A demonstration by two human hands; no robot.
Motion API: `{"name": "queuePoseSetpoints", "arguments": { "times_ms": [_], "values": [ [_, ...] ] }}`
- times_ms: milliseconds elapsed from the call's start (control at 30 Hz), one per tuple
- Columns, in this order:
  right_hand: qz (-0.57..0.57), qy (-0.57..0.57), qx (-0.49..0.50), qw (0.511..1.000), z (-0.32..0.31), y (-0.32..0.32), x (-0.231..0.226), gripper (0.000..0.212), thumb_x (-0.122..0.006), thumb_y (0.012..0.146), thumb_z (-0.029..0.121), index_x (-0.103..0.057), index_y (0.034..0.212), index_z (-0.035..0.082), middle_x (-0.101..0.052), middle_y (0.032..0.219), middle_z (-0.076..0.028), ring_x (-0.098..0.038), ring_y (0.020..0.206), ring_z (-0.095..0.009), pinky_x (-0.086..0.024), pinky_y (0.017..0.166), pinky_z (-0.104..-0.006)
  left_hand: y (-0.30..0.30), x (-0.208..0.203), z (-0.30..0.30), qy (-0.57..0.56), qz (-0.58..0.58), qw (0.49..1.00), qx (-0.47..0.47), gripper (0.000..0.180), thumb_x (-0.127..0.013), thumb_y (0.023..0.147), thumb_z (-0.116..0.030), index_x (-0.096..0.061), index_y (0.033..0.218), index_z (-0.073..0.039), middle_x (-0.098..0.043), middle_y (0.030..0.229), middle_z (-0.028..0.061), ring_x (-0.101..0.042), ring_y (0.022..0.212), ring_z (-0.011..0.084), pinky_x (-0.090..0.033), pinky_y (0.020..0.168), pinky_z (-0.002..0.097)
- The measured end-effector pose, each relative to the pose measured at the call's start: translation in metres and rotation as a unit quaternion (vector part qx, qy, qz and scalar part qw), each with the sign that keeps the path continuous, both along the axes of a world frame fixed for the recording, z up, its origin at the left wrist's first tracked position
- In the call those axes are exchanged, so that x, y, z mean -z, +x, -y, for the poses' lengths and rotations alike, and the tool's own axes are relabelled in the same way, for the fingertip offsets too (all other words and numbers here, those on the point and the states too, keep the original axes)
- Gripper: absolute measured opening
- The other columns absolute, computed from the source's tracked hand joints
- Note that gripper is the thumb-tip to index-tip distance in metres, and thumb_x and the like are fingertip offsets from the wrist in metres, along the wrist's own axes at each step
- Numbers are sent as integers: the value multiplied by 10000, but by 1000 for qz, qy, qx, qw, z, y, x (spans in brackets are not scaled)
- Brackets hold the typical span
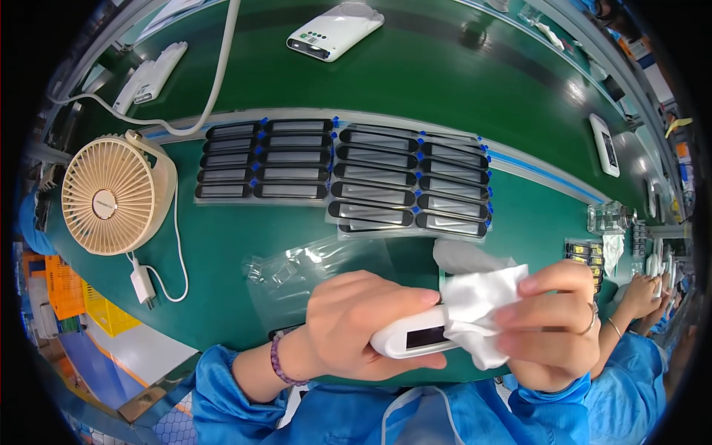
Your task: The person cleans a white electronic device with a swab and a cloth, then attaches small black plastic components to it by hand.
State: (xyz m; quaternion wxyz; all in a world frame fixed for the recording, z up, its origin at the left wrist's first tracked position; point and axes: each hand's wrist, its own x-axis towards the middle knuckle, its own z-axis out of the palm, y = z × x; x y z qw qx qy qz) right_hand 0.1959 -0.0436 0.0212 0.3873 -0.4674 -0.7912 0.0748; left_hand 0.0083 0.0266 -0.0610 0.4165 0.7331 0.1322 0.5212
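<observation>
A white handheld device (400,337) with rounded ends and a dark screen lies in the grip of my left hand (356,322), thumb along its upper edge and fingers beneath. Bunched over the device's right end is a white cloth (478,308), pinched by the fingers of my right hand (556,322), which look slightly blurred. The cloth hides that end of the device. Behind it, another crumpled whitish cloth (471,257) lies on the green table (222,259). Just beyond my left hand, a clear plastic bag (297,278) lies flat.
Rows of black oval frames on clear sheets (371,174) spread across the table's middle. A cream fan (107,196) with a white plug (141,282) stands left. White devices (337,31) sit on the green belt beyond. At right, a co-worker's hand (641,297) works near black parts (582,256).
</observation>
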Motion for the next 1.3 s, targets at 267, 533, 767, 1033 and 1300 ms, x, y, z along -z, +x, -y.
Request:
{"name": "queuePoseSetpoints", "arguments": {
  "times_ms": [267, 533, 767, 1033, 1300],
  "values": [
    [81, 13, 54, 995, 6, 0, -4, 391, -694, 413, 75, -696, 804, 75, -582, 852, -25, -526, 681, -180, -421, 533, -260, -4, 3, 3, -20, -1, 1000, 2, 561, -815, 623, -292, -567, 1045, -19, -653, 737, 82, -623, 566, 197, -472, 485, 261],
    [103, 45, -37, 993, -22, -43, -20, 340, -670, 430, 110, -698, 768, 79, -592, 789, -17, -518, 620, -162, -363, 486, -257, -14, 8, -4, 97, -95, 991, 15, 450, -766, 661, -242, -542, 967, 1, -639, 742, 119, -623, 572, 242, -490, 510, 303],
    [121, 11, -23, 992, -11, -31, -25, 316, -659, 419, 135, -687, 729, 87, -590, 776, 1, -527, 633, -159, -355, 491, -262, -6, -6, -3, 47, -45, 998, 3, 482, -796, 643, -257, -573, 983, 2, -649, 753, 94, -628, 585, 212, -474, 491, 267],
    [178, 9, 26, 984, -4, -11, -27, 294, -653, 396, 180, -657, 676, 90, -564, 709, -10, -496, 614, -178, -334, 496, -291, -11, 3, 0, 23, -58, 997, 45, 738, -848, 576, -328, -476, 1138, -29, -670, 845, 158, -659, 676, 239, -495, 548, 279],
    [112, 51, -67, 990, -29, -42, -28, 337, -624, 426, 117, -686, 752, 56, -577, 752, -29, -506, 571, -149, -340, 459, -242, -8, 0, -2, 110, -63, 992, -24, 406, -753, 697, -208, -531, 964, 3, -639, 742, 99, -608, 552, 214, -470, 492, 270]
  ]
}}
